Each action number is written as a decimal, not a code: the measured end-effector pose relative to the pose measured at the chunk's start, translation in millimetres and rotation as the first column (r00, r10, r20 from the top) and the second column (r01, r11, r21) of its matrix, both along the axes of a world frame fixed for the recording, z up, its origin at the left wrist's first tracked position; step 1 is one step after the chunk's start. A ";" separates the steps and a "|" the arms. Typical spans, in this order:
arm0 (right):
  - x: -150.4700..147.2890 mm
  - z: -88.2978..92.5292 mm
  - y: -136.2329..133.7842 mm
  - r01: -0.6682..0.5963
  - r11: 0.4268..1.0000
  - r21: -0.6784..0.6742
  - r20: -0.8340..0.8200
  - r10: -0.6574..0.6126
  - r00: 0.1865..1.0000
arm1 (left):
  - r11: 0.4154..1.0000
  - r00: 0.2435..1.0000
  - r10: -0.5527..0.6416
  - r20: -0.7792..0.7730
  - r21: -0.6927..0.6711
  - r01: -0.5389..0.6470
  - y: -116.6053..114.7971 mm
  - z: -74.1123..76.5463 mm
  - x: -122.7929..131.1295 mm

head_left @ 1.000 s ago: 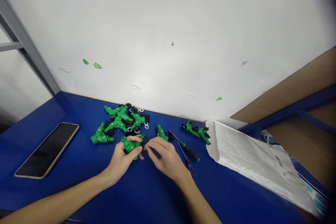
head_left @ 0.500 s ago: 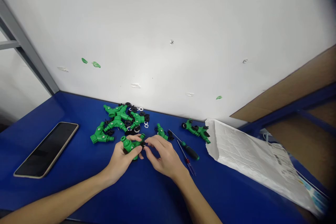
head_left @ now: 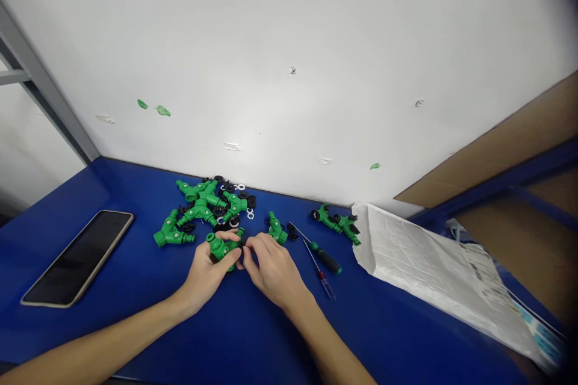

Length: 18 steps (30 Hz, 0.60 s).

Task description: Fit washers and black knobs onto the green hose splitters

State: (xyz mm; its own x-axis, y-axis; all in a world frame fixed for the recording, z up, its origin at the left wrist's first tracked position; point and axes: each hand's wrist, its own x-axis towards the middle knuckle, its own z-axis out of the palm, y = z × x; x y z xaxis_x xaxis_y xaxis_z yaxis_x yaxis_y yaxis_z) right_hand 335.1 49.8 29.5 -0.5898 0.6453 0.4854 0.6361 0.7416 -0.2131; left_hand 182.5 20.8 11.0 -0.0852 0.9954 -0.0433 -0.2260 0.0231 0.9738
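My left hand point(head_left: 206, 271) is closed around a green Y-shaped hose connector point(head_left: 218, 246), its round end pointing up and to the left. Pinched fingers of my right hand point(head_left: 272, 266) meet a small black part point(head_left: 242, 245) at the connector's right side; the fingertips partly cover it. Behind both hands lies a pile of similar green connectors point(head_left: 200, 211), mixed with black fittings and white rings point(head_left: 250, 213). A single green connector point(head_left: 277, 229) rests just beyond my right hand, beside a small black piece point(head_left: 293, 231).
Two screwdrivers, one with a dark green handle point(head_left: 329, 261) and one with a red-purple handle point(head_left: 325, 286), lie to the right. Farther right are more green connectors point(head_left: 336, 222) and a white plastic mailer point(head_left: 419, 271). A phone point(head_left: 77, 257) sits at left. A white wall point(head_left: 271, 42) borders the blue table's back.
My right hand has shifted slightly left, its fingertips now closer against the connector. The left hand keeps its hold. The whole view has moved a little.
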 end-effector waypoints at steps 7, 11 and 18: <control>8.5 6.0 1.1 -0.080 0.987 -0.137 -0.150 0.059 0.987 | 0.999 0.998 -0.044 0.046 -0.029 0.045 0.1 1.7 0.4; 13.3 8.6 2.8 -0.180 0.978 -0.103 -0.209 0.156 0.965 | 0.997 0.994 -0.045 0.104 -0.057 0.051 -0.8 4.2 1.2; 12.9 7.1 2.5 -0.191 0.981 -0.032 -0.146 0.185 0.972 | 0.998 0.997 -0.059 0.045 -0.024 0.060 -2.1 6.1 0.1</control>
